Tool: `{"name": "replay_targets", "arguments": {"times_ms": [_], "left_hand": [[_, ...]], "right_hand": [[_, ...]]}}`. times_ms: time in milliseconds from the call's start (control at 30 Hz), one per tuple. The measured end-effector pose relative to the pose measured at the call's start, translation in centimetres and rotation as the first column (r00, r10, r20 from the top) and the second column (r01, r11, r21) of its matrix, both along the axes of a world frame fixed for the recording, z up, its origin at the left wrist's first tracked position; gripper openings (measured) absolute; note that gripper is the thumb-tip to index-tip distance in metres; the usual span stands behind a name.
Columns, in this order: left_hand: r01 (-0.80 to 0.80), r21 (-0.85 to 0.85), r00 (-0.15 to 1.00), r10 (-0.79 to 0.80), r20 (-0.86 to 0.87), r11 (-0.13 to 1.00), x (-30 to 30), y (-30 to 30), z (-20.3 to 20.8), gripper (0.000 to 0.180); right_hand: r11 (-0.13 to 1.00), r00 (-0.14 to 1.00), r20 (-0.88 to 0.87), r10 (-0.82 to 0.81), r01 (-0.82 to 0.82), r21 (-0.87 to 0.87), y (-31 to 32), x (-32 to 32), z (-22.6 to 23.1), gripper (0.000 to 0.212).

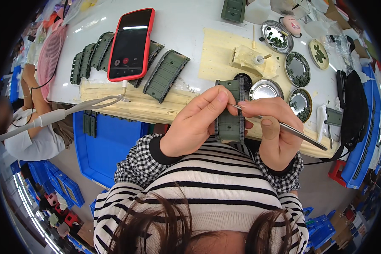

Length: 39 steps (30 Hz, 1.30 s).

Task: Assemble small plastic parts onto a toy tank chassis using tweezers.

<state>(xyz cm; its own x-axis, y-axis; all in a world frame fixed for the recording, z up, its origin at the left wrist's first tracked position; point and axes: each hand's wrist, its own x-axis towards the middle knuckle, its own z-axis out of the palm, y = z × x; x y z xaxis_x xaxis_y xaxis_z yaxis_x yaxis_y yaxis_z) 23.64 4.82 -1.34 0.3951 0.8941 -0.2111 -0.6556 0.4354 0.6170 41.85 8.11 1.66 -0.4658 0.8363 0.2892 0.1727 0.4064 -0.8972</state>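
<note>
In front of my chest is a dark green, ribbed plastic piece (230, 127) with dark toothed edges. My left hand (194, 120) is closed on it, thumb and forefinger together over its upper part. My right hand (279, 127) grips a slim silver metal tool (302, 134), its thin tip at the green piece beside my left fingertips. The tool's wider back end points down to the right. Whether anything tiny sits at the tip, I cannot make out. Farther up, similar green pieces (166, 76) lie in a row, some partly under a phone (130, 44) in a red case.
Round metal dishes (310, 70) with small dark green bits stand at the right, near a bare metal dish (266, 89). A tape-covered block (245, 59) sits beyond my hands. A white cable (72, 112) crosses left. Below the table edge is a blue tray (108, 146). Another person (34, 131) sits far left.
</note>
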Motion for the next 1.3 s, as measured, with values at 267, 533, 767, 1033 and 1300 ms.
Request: {"name": "replay_targets", "arguments": {"times_ms": [267,533,767,1033,1300], "left_hand": [[-0.137,0.134,0.954,0.167,-0.248,0.982,-1.2,-0.4,0.0,0.05],[-0.265,0.036,0.95,0.268,-0.158,0.963,-1.9,-0.4,0.3,0.082],[-0.2,-0.11,0.978,0.191,-0.086,0.973,-2.4,-0.4,0.1,0.065],[-0.27,-0.11,0.957,0.255,-0.136,0.956,-2.5,-0.2,0.7,0.045],[-0.314,-0.153,0.945,0.294,-0.143,0.937,-2.4,-0.2,0.5,0.039]], "right_hand": [[0.947,0.948,-0.061,-0.311,0.305,-0.099,0.8,0.9,-2.2,0.024],[0.943,0.938,0.139,-0.319,0.299,0.143,1.9,0.7,-4.4,0.013],[0.943,0.933,0.186,-0.307,0.272,0.189,2.1,0.5,-4.8,0.012],[0.939,0.934,0.174,-0.313,0.277,0.203,2.0,0.5,-4.5,0.012],[0.938,0.934,0.187,-0.306,0.262,0.227,2.1,0.5,-4.8,0.012]]}}
